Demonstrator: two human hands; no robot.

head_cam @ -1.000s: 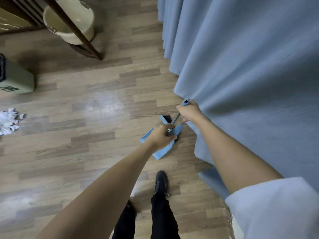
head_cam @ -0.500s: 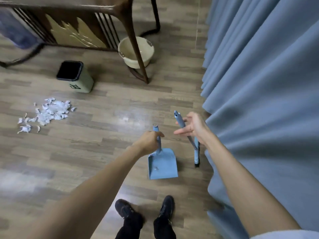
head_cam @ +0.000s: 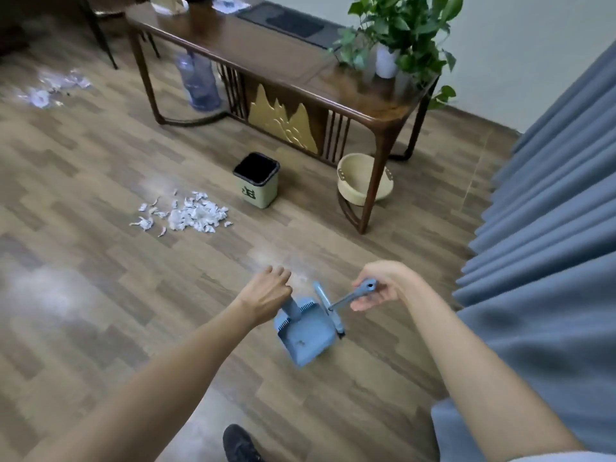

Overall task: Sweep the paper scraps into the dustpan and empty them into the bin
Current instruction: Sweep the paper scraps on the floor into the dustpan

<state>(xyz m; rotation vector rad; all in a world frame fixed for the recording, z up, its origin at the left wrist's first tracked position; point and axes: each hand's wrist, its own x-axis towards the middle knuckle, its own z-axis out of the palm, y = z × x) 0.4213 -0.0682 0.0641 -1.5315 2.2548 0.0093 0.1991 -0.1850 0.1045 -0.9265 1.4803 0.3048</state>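
Paper scraps [head_cam: 186,214] heaped on floor at ten o'clock, bin [head_cam: 256,180] just right of them. Left hand [head_cam: 268,291] clenched around dustpan [head_cam: 305,331] handle at centre. Right hand [head_cam: 380,284] loosely grasping brush [head_cam: 350,296] handle, at three o'clock of dustpan.

Two bare hands are counted, the left hand [head_cam: 268,292] and the right hand [head_cam: 380,284]. One blue plastic dustpan [head_cam: 305,331], one blue-handled broom [head_cam: 346,300], one pale green square bin [head_cam: 256,180], one cream round basket [head_cam: 361,180], one potted green plant [head_cam: 396,31], one clear water jug [head_cam: 197,80] and two heaps of white paper scraps [head_cam: 190,215] [head_cam: 53,88] are seen.
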